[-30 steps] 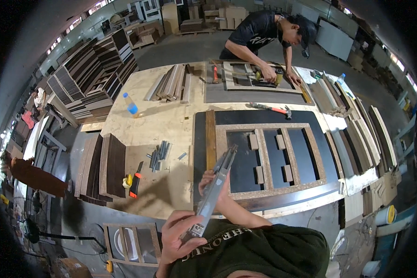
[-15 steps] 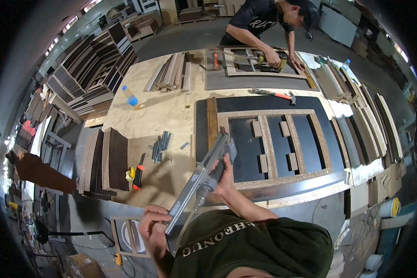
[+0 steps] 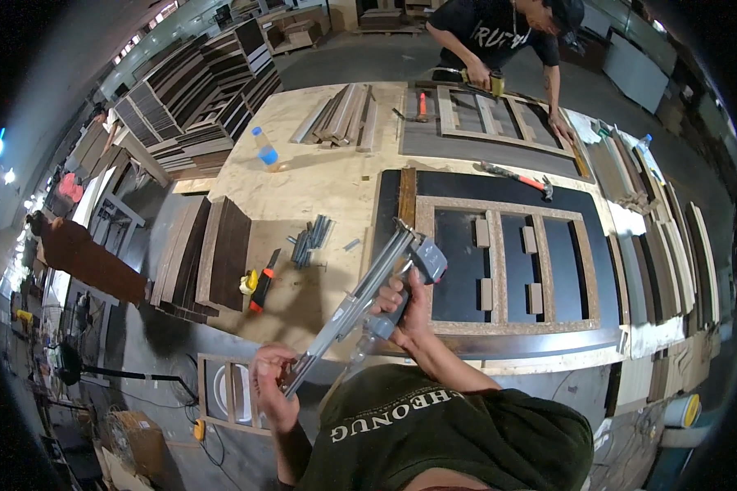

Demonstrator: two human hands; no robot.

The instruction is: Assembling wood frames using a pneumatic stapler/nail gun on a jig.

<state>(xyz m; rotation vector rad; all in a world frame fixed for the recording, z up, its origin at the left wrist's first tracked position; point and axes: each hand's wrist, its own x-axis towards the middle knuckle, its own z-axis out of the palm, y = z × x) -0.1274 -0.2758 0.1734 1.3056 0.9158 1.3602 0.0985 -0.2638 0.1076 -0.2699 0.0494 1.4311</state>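
A grey nail gun (image 3: 427,260) with a long metal magazine hangs slantwise in front of me, over the near edge of the bench. My right hand (image 3: 409,309) is wrapped around its handle. At the lower rear end of the magazine, my left hand (image 3: 275,380) has its fingers curled against the metal, slightly blurred. Beyond the gun, a particleboard frame (image 3: 547,274) with small blocks on its rails lies on a black panel (image 3: 458,180). Several grey nail strips (image 3: 309,241) lie left of the gun, with an orange and black utility knife (image 3: 262,290) nearer me.
Across the bench, a co-worker holds a yellow-green power tool (image 3: 493,83) over another frame (image 3: 508,146). An orange-handled hammer (image 3: 520,177) lies between the panels. A blue-capped bottle (image 3: 264,147), stacked dark boards (image 3: 223,254) and wood strips (image 3: 344,119) stand left; more strips line the right.
The view has shifted, so the scene sits farther right. My left fingers have moved at the magazine's rear end. The co-worker's tool has moved away toward the frame's far side.
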